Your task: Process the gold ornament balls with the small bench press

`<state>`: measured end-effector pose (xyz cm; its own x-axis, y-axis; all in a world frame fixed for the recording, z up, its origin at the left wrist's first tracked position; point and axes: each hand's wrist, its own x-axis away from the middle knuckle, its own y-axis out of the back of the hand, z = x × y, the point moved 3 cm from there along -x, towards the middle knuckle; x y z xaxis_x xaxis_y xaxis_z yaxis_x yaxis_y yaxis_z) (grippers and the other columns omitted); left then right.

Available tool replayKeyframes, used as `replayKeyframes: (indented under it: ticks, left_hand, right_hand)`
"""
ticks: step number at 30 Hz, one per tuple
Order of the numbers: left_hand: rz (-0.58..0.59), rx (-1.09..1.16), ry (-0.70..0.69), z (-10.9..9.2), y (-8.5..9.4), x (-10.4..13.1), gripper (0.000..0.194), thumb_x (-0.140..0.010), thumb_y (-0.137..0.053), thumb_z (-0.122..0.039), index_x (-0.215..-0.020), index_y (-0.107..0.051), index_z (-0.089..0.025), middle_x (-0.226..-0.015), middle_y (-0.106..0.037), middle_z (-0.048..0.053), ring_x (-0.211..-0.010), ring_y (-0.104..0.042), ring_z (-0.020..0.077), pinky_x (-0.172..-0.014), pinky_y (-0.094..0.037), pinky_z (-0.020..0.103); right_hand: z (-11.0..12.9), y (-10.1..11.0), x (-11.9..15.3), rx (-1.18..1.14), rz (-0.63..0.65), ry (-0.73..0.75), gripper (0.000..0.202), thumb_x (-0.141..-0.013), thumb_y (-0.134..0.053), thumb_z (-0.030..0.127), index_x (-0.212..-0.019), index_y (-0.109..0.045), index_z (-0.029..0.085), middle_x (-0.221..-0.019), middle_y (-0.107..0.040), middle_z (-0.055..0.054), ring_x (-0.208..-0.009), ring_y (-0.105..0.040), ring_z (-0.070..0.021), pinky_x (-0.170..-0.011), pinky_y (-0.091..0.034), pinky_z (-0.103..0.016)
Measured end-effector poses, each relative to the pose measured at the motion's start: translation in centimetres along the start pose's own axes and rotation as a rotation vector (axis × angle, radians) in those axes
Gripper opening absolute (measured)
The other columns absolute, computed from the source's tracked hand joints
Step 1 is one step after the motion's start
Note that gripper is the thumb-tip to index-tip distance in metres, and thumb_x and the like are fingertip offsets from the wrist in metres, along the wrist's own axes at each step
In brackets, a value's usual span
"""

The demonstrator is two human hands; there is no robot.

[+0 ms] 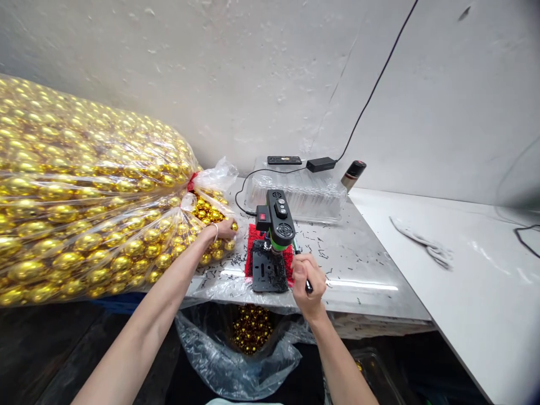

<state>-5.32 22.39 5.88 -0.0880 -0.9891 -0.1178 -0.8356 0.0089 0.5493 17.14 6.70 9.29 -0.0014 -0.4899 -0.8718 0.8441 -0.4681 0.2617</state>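
At bag mouth, left hand [223,229] fingers curled among gold beads [211,216]; right hand [309,279] fisted (gripping lever [307,283])

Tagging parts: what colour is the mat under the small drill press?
Red mat, under the black drill press; head view.

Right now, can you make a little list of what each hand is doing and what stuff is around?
left hand: reaching into the open end of the big clear bag, touching the gold balls
right hand: closed on the black lever beside the small machine
machine base: on a red mat
below the table edge: second bag with gold balls inside
behind: clear plastic tray, black adapter, can
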Motion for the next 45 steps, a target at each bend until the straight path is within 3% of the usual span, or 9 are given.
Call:
replayKeyframes:
  ticks: [5, 10, 13, 17, 23, 27, 31, 35, 45]
  left_hand:
    - [0.003, 0.287, 0.191, 0.2, 1.3, -1.7, 0.016, -0.086, -0.057, -0.024, -0.077, -0.059, -0.010, -0.063, -0.059, 0.002, -0.058, -0.059, 0.0117, -0.053, -0.050, 0.022]
    - [-0.089, 0.974, 0.329, -0.6, 2.7, 3.4, 0.016, -0.089, -0.048, -0.018, -0.087, -0.061, -0.010, -0.077, -0.066, 0.008, -0.061, -0.061, 0.0100, -0.047, -0.049, 0.016]
    - [-0.090, 1.348, 0.435, -1.0, 1.4, 7.5, 0.013, -0.086, -0.055, -0.017, -0.092, -0.065, -0.009, -0.089, -0.070, 0.011, -0.061, -0.061, 0.0092, -0.043, -0.047, 0.014]
    - [-0.050, 1.387, 0.601, -0.9, -2.1, 11.0, 0.013, -0.082, -0.059, -0.013, -0.092, -0.067, -0.010, -0.095, -0.071, 0.011, -0.068, -0.065, 0.0112, -0.046, -0.049, 0.014]
    - [-0.022, 1.259, 0.647, -0.3, -6.4, 11.8, 0.017, -0.075, -0.068, -0.014, -0.091, -0.067, -0.014, -0.091, -0.071, 0.007, -0.081, -0.069, 0.0154, -0.056, -0.053, 0.017]
    - [-0.004, 0.934, 0.514, 0.0, -8.2, 10.9, 0.045, -0.068, -0.076, -0.027, -0.110, -0.065, -0.017, -0.096, -0.072, 0.005, -0.077, -0.067, 0.0145, -0.052, -0.049, 0.019]
    - [-0.015, 0.564, 0.317, 0.1, -9.6, 9.7, 0.045, -0.069, -0.074, -0.030, -0.110, -0.067, -0.015, -0.101, -0.073, 0.007, -0.088, -0.067, 0.0198, -0.072, -0.054, 0.029]
    - [0.034, 0.217, 0.171, -0.3, -10.3, 9.7, 0.040, -0.072, -0.070, -0.027, -0.111, -0.068, -0.021, -0.105, -0.073, 0.005, -0.096, -0.067, 0.0227, -0.090, -0.050, 0.036]
    - [0.085, -0.218, 0.036, -2.6, -10.3, 10.0, 0.039, -0.075, -0.071, -0.029, -0.112, -0.067, -0.020, -0.101, -0.073, 0.008, -0.093, -0.066, 0.0251, -0.083, -0.048, 0.034]
  right_hand:
    - [0.0, 0.1, 0.0, 0.011, 0.024, 0.024, 0.023, -0.085, -0.041, 0.001, -0.071, -0.046, 0.019, -0.066, -0.049, 0.000, -0.063, -0.048, -0.0114, -0.056, -0.038, -0.025]
    - [0.1, 0.3, -0.1, 0.016, 0.041, 0.015, 0.022, -0.085, -0.041, 0.002, -0.072, -0.047, 0.019, -0.066, -0.050, -0.001, -0.063, -0.049, -0.0118, -0.056, -0.039, -0.025]
    - [0.1, 0.4, -0.2, 0.004, 0.027, 0.009, 0.022, -0.085, -0.041, 0.003, -0.071, -0.047, 0.019, -0.064, -0.050, 0.000, -0.063, -0.048, -0.0121, -0.055, -0.038, -0.026]
    - [0.1, 0.4, -0.2, 0.004, 0.026, -0.028, 0.023, -0.086, -0.041, 0.005, -0.068, -0.047, 0.020, -0.064, -0.050, 0.000, -0.064, -0.051, -0.0131, -0.058, -0.040, -0.027]
    - [0.1, 0.4, -0.2, 0.010, 0.046, -0.033, 0.023, -0.086, -0.042, 0.005, -0.069, -0.047, 0.020, -0.065, -0.051, -0.001, -0.065, -0.052, -0.0128, -0.059, -0.041, -0.027]
    - [0.2, 0.4, -0.3, 0.021, 0.038, -0.044, 0.023, -0.087, -0.041, 0.007, -0.069, -0.048, 0.020, -0.064, -0.052, -0.001, -0.065, -0.052, -0.0132, -0.058, -0.041, -0.027]
    - [0.3, 0.4, -0.4, 0.018, 0.021, -0.047, 0.023, -0.087, -0.041, 0.008, -0.069, -0.048, 0.020, -0.062, -0.052, -0.001, -0.064, -0.053, -0.0137, -0.057, -0.041, -0.027]
    - [0.3, 0.4, -0.4, 0.020, 0.031, -0.039, 0.022, -0.087, -0.041, 0.008, -0.071, -0.050, 0.019, -0.064, -0.053, -0.001, -0.064, -0.052, -0.0136, -0.058, -0.041, -0.028]
    - [0.2, 0.5, -0.2, -0.009, 0.047, -0.021, 0.022, -0.086, -0.043, 0.007, -0.069, -0.047, 0.019, -0.068, -0.053, -0.002, -0.066, -0.052, -0.0122, -0.058, -0.041, -0.026]
